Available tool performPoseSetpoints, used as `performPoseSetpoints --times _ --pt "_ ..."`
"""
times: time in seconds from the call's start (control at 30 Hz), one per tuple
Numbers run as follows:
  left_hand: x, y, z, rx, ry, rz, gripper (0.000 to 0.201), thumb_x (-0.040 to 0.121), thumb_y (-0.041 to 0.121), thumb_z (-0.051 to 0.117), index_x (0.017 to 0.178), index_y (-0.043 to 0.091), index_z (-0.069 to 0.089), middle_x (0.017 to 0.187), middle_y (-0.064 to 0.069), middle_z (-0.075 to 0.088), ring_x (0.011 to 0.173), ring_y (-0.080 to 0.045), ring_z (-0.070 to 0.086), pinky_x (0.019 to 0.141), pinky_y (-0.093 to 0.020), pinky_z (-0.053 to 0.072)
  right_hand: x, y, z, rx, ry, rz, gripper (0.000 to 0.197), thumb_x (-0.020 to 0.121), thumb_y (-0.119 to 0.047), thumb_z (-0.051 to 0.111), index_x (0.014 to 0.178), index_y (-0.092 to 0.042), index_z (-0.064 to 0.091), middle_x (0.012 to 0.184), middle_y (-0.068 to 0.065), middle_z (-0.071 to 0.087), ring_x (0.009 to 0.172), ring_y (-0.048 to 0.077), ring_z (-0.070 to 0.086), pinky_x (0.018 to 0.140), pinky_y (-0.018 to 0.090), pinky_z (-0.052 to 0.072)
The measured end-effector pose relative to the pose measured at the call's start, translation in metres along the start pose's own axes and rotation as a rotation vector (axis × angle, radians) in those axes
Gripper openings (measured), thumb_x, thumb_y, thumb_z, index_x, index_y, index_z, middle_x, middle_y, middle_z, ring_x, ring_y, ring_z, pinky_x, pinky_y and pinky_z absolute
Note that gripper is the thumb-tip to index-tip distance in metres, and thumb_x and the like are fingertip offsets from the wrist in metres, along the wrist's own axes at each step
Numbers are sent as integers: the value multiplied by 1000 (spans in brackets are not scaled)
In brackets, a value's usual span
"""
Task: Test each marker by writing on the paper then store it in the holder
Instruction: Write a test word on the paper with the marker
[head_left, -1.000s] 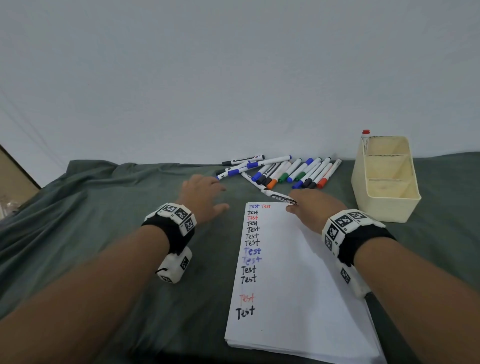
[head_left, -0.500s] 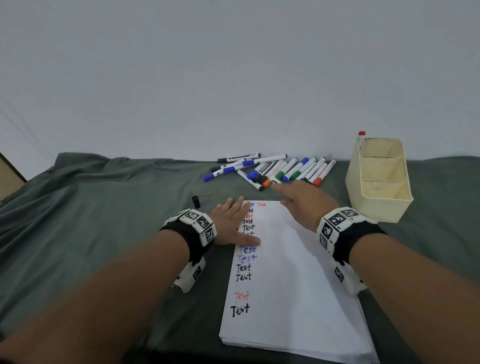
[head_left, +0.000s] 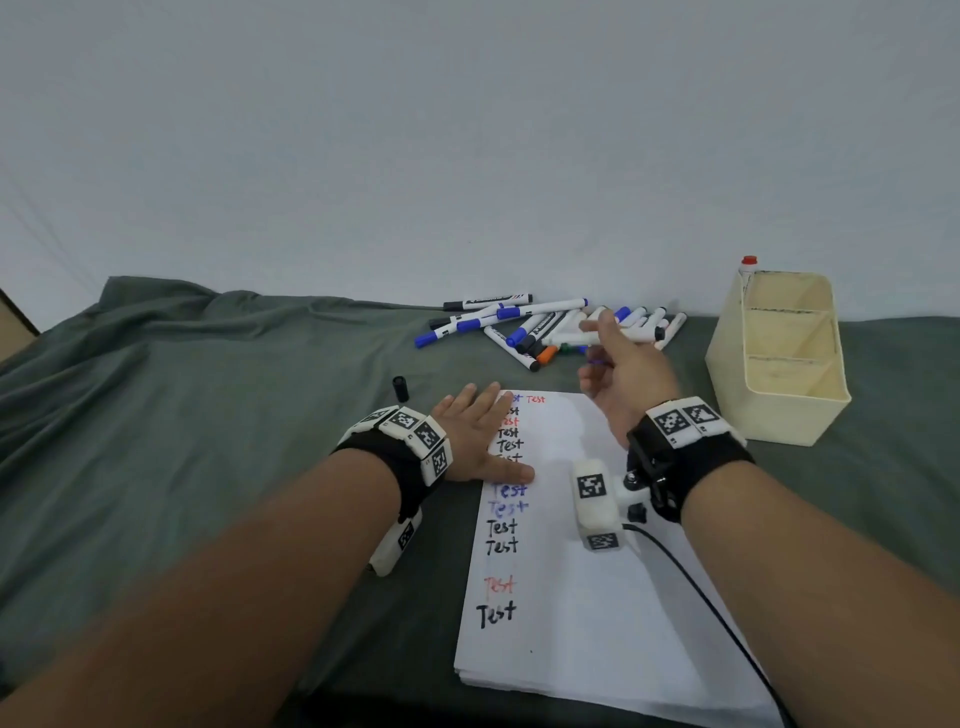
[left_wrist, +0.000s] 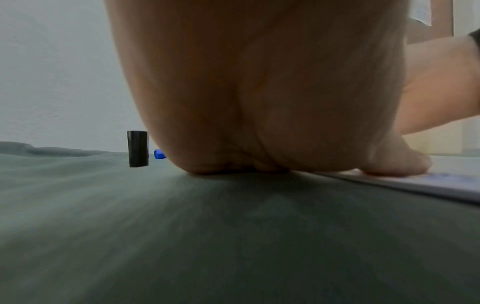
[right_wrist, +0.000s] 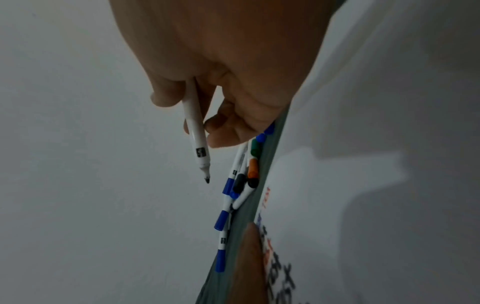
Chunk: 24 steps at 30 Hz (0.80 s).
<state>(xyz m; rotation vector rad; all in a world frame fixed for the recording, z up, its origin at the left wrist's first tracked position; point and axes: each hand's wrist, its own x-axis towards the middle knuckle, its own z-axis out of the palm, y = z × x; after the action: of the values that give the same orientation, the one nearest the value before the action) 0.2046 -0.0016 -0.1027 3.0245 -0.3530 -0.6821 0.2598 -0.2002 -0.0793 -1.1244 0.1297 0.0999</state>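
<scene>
The black cap (head_left: 399, 388) stood upright on the green cloth (head_left: 208, 415) covering the surface, at about 10 o'clock from the left hand (head_left: 475, 439). That hand lay flat with straight fingers, pressing the top left corner of the paper (head_left: 587, 597) to steady it. The paper carried a column of "Test" marks in black, blue and red down its left side.

At 12 o'clock from the paper lay the pile of capped markers (head_left: 524, 327), near the wall. The right hand (head_left: 623, 379) was raised just above the pile, fingers curled around an uncapped marker (right_wrist: 195, 127); the wrist view showed its dark tip bare and pointing away from the palm.

Judged step: the marker was uncapped and in hand, with the writing test not yet made. The next move would call for turning the tip down and bringing it to a blank part of the paper, then recapping with the black cap, which probably belongs to it.

At 2 o'clock from the paper stood the cream holder (head_left: 727, 374), divided into three compartments. One red-capped marker (head_left: 748, 270) stood in its far corner; the other compartments appeared empty.
</scene>
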Motion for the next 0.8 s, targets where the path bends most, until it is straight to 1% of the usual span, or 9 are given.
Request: performPoseSetpoints --times 0.07,0.1,0.2,0.27,0.37,0.47,0.57,0.7,0.8 --pt "-1 1 -1 3 2 0 115 78 85 41 155 22 -18 162 2 -23 150 -25 -18 121 -44 -5 2 11 4 115 24 40 27 95 -33 69 86 -8 74 72 3 68 54 11 57 57 24 55" --pt "-2 2 -1 5 0 -1 115 79 84 41 154 22 -18 162 2 -24 149 -24 -18 121 -44 -5 3 16 4 141 29 39 24 94 -28 71 84 -7 73 75 4 72 55 11 62 60 25 58" --pt "-2 3 -1 8 -3 -6 114 79 84 40 154 22 -19 161 2 -25 149 -24 -19 121 -43 -6 9 28 -1 123 35 5 7 87 -4 76 83 -4 71 75 7 74 63 14 68 63 23 59" --pt "-2 2 0 -2 -5 -5 113 79 84 41 154 22 -19 161 3 -25 149 -23 -20 120 -43 -7 11 35 -6 24 28 -34 15 83 7 76 77 -7 73 71 8 72 67 18 68 65 24 58" --pt "-1 1 1 -7 -7 -5 114 79 85 40 154 23 -19 161 3 -26 149 -23 -21 121 -43 -8 11 40 -12 -183 7 -103 20 80 4 75 70 -12 72 68 10 69 62 19 63 60 26 54" --pt "0 0 1 -6 -7 -3 115 77 86 39 154 23 -19 161 3 -26 149 -23 -21 121 -44 -8 11 42 -13 -343 -24 -156 14 80 -1 74 74 -12 68 62 5 67 56 14 61 54 24 52" --pt "0 0 2 -11 -10 -1 116 77 86 40 154 23 -20 161 3 -27 148 -23 -22 121 -45 -8 11 44 -12 -424 -56 -185 12 81 -3 74 79 -10 65 60 4 66 54 12 61 52 22 50" --pt "-1 0 1 -9 -10 -1 115 78 86 40 154 23 -19 161 3 -26 149 -23 -21 121 -45 -7 11 44 -12 -477 -79 -202 13 81 -6 75 79 -11 63 60 4 67 55 13 63 53 22 52" --pt "-2 1 0 -10 -14 -6 115 78 85 40 154 22 -20 161 3 -26 149 -23 -21 121 -45 -7 13 45 -11 -520 -81 -209 14 75 -9 76 75 -13 62 58 3 66 53 12 62 50 21 50"
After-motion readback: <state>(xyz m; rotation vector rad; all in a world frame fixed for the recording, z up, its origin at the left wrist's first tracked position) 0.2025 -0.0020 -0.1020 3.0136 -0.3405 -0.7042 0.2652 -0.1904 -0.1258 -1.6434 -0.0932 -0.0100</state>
